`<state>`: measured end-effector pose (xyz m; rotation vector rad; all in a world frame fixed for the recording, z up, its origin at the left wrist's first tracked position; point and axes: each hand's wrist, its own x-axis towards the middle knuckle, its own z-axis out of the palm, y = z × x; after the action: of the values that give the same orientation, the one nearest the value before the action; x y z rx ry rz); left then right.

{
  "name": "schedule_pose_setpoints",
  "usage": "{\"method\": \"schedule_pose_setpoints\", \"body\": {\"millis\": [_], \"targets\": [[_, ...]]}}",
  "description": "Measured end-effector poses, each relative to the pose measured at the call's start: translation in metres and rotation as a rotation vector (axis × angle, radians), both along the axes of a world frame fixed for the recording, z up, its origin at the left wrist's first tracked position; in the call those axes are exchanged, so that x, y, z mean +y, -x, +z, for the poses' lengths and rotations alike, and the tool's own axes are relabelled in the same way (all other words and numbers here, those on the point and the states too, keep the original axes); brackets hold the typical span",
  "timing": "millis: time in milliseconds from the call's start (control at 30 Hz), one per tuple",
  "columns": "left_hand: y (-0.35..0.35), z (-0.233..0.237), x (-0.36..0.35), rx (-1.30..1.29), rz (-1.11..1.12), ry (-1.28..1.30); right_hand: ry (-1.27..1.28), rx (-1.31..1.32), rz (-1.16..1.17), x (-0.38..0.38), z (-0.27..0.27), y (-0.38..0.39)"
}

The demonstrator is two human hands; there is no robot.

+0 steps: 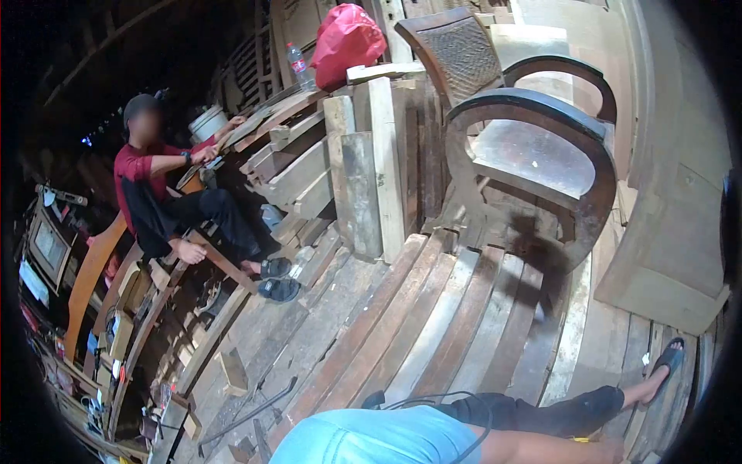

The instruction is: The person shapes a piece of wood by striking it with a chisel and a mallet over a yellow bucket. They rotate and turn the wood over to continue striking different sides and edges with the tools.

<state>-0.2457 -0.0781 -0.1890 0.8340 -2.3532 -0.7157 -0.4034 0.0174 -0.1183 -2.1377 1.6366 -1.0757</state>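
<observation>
My light blue sleeve and bare left arm (pixel 533 447) run along the bottom edge toward the lower right. My left hand (pixel 610 450) is only partly in the frame, low beside my dark trouser leg, and its fingers are hidden. Close to the wrist, a small yellow thing (pixel 580 439) shows. My foot in a dark sandal (pixel 671 359) rests on the wooden boards (pixel 456 340). A black cable (pixel 440 397) loops across my shirt. My right hand is out of view.
A wooden armchair (pixel 533 147) stands upper right, beside stacked timber (pixel 359 182). A red bag (pixel 348 46) and bottle (pixel 299 66) top the stack. At left sits another person (pixel 154 166), hands at wooden pieces. A thin dark bar (pixel 247 417) lies lower left.
</observation>
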Motion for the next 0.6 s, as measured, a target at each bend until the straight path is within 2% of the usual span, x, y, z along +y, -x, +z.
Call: {"method": "schedule_pose_setpoints", "body": {"millis": [367,600], "targets": [[0.010,-0.008,0.003,0.079,0.008,-0.011,-0.106,0.002,0.168,-0.070,0.008,-0.060],[0.007,-0.006,0.006,0.107,0.018,-0.002,-0.126,0.014,0.198,-0.083,0.012,-0.081]]}}
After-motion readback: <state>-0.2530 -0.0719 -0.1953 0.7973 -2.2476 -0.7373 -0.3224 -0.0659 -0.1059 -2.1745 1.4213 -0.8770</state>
